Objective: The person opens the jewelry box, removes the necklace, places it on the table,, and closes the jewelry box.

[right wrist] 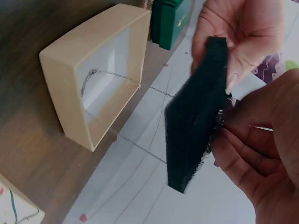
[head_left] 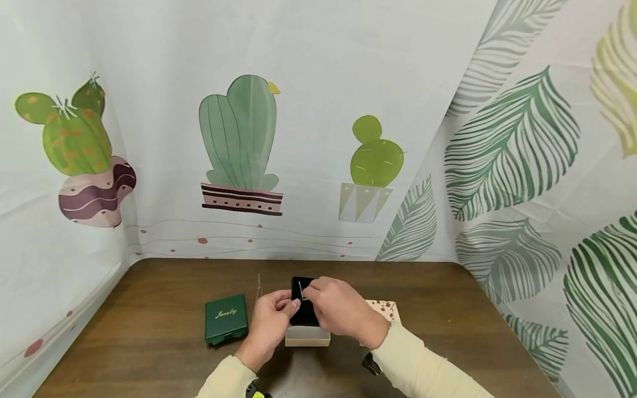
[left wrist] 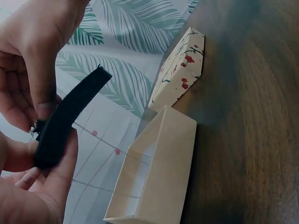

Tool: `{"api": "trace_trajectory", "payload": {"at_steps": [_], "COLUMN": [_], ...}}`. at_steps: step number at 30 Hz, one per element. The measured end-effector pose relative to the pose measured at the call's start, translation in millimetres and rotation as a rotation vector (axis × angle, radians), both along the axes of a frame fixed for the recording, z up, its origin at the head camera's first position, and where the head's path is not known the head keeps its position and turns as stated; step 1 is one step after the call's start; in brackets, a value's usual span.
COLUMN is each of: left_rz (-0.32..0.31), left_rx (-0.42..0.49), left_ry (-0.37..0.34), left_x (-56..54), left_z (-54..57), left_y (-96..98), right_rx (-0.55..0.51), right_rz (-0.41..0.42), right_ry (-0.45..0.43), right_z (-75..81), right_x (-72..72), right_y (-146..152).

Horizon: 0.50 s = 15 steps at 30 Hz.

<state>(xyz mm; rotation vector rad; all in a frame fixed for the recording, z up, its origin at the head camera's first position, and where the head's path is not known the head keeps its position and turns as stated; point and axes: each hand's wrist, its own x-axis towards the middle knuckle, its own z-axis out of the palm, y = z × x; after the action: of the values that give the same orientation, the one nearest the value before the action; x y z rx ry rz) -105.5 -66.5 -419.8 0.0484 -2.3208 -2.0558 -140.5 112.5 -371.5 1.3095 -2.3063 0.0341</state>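
Over the open box my left hand [head_left: 269, 323] grips a black velvety jewelry insert pad [head_left: 304, 316] by its edge, thumb on the front face. My right hand [head_left: 343, 308] pinches at a silver necklace [right wrist: 204, 156] on the pad's face; the pinched part is mostly hidden by the fingers. From the pad's back, two thin strands of necklace chain [right wrist: 149, 87] run down toward the cream box base [right wrist: 63, 70]. Some chain lies bunched inside, against the pale bottom. In the left wrist view the pad [left wrist: 70, 116] looks slightly bent.
Left of my hands stands a green jewelry box [head_left: 226, 319] with gold lettering. A floral-printed cream lid [left wrist: 182, 70] lies on the wooden table [head_left: 164, 320], right of the box base. Behind my left hand is a thin gold-toned strand [head_left: 259, 284]. Printed cloth [head_left: 308, 237] hangs along the table's back.
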Motion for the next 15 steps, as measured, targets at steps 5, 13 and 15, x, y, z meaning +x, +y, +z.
{"api": "trace_trajectory", "payload": {"at_steps": [5, 13, 15], "left_rz": [-0.01, 0.005, 0.013], "left_rx": [-0.007, -0.07, -0.087], "left_ry": [-0.002, 0.027, 0.034], "left_x": [1.6, 0.7, -0.3], "left_z": [1.1, 2.7, 2.5], "left_y": [0.1, -1.1, -1.7], "right_rx": [-0.024, -0.175, -0.197], "right_rz": [0.018, 0.113, 0.129], "right_ry": [0.006, -0.137, -0.141], "right_z": [-1.4, 2.7, 4.8], "right_x": [-1.8, -4.6, -5.6], "right_y": [0.3, 4.6, 5.2]}}
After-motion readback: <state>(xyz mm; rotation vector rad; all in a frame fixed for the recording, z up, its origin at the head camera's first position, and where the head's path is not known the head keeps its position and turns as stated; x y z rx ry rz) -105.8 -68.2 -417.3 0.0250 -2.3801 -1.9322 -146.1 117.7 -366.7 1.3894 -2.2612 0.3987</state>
